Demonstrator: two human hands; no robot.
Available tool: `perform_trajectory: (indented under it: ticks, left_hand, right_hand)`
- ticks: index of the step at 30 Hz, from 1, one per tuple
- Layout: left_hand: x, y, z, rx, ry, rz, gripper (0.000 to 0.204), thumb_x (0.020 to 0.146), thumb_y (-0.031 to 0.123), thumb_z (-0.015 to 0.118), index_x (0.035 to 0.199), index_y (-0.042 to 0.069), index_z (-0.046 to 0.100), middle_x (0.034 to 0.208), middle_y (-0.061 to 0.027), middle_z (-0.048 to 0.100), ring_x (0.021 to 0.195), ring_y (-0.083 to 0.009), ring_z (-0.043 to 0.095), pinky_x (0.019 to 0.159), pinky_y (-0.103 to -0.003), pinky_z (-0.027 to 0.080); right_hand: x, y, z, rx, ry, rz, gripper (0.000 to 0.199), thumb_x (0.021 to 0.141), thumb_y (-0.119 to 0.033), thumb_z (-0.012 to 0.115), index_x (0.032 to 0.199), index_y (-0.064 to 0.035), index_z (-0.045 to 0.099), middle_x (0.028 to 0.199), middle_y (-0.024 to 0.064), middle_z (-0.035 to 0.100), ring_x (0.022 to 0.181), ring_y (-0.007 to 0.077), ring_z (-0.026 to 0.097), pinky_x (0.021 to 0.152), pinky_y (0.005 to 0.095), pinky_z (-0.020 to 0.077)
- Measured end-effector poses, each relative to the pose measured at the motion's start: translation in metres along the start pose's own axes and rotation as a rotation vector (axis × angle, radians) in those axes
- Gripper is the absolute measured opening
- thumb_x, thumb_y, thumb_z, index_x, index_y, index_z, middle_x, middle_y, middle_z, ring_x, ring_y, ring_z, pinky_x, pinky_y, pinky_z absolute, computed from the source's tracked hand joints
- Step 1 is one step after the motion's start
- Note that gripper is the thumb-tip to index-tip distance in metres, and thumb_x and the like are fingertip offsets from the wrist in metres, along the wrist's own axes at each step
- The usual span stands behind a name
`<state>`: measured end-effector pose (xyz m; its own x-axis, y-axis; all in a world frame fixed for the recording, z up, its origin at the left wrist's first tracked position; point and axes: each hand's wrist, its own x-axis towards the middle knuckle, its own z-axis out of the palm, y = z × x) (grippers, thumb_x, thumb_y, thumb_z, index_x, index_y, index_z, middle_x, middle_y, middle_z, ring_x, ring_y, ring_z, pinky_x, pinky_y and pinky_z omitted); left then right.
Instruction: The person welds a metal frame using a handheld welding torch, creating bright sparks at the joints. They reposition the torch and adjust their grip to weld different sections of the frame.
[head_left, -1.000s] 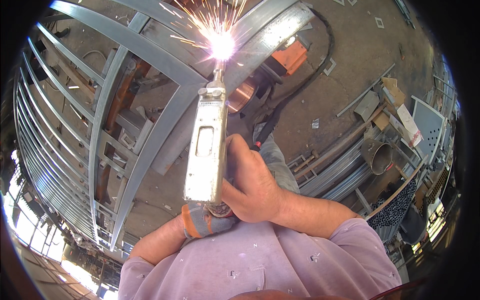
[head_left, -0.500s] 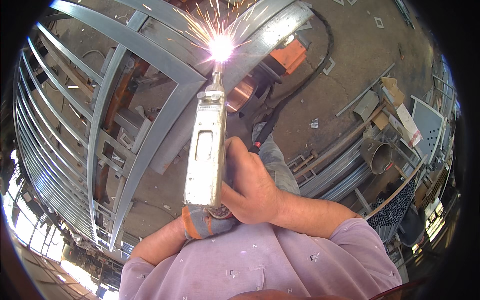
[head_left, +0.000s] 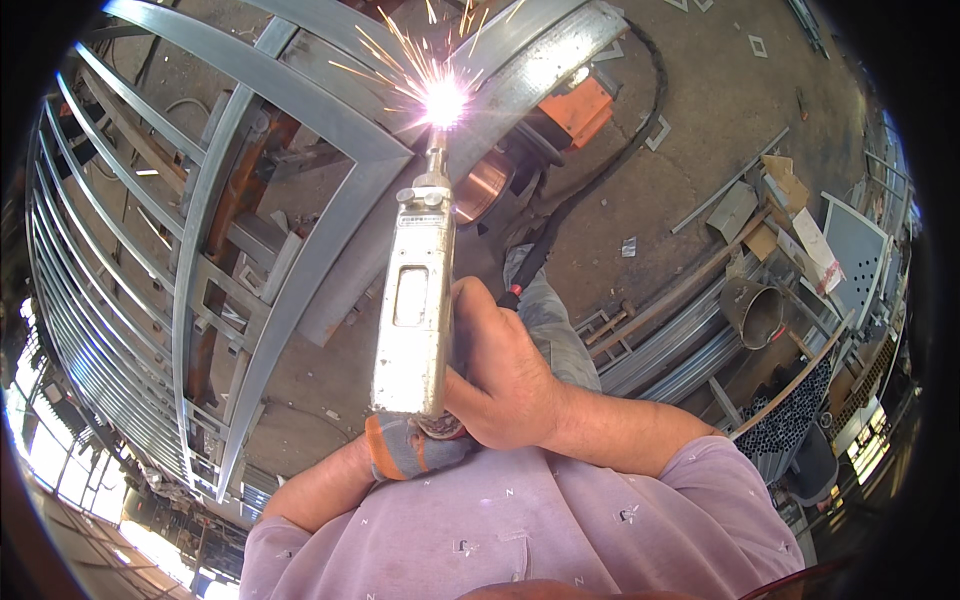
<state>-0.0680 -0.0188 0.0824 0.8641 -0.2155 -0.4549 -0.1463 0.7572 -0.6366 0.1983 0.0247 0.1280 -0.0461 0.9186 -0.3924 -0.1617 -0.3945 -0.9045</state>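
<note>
Barred metal frame (head_left: 300, 100) on my left. Gloved left hand (head_left: 415, 450) tucked at the torch's rear end; fingers hidden, can't tell if they clasp anything. Torch (head_left: 410, 365) mid-view, pointing away from the chest, nozzle at a bright arc (head_left: 443, 103) throwing sparks. Bare right hand (head_left: 505, 375) wrapped on the torch's right side. Orange box (head_left: 580, 108) beyond; bucket (head_left: 745, 305) farther right.
</note>
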Motion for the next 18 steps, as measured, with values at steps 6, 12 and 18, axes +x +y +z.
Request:
perform_trajectory:
  ticks: [6,12,18]
  left_hand:
    - [-0.003,-0.002,-0.014,-0.316,0.096,-0.085,0.053,0.129,0.033,0.025,0.172,0.007,0.042,0.168,-0.0148,0.054,0.154,-0.0248,0.058,0.132,-0.041,0.051]
    - [0.000,-0.005,-0.009,-0.207,0.001,-0.034,0.056,0.129,0.036,0.023,0.172,0.006,0.041,0.169,-0.0170,0.052,0.154,-0.0278,0.058,0.133,-0.044,0.049]
    - [0.003,-0.006,-0.014,-0.256,-0.064,-0.029,0.051,0.128,0.032,0.034,0.171,0.006,0.042,0.167,-0.0166,0.055,0.151,-0.0256,0.060,0.131,-0.042,0.050]
  right_hand:
    - [-0.002,-0.002,0.000,0.022,-0.001,-0.010,0.046,0.101,-0.015,0.076,0.124,0.0076,0.043,0.092,0.0284,0.069,0.082,0.0467,0.076,0.072,0.0522,0.0573]
    - [-0.006,0.006,0.003,-0.033,0.011,-0.042,0.045,0.101,-0.014,0.075,0.124,0.0077,0.043,0.092,0.0281,0.069,0.081,0.0461,0.075,0.072,0.0512,0.0571]
    - [-0.006,0.012,0.005,0.068,0.052,-0.023,0.044,0.099,-0.013,0.074,0.124,0.0073,0.043,0.089,0.0298,0.068,0.083,0.0509,0.074,0.073,0.0532,0.0572]
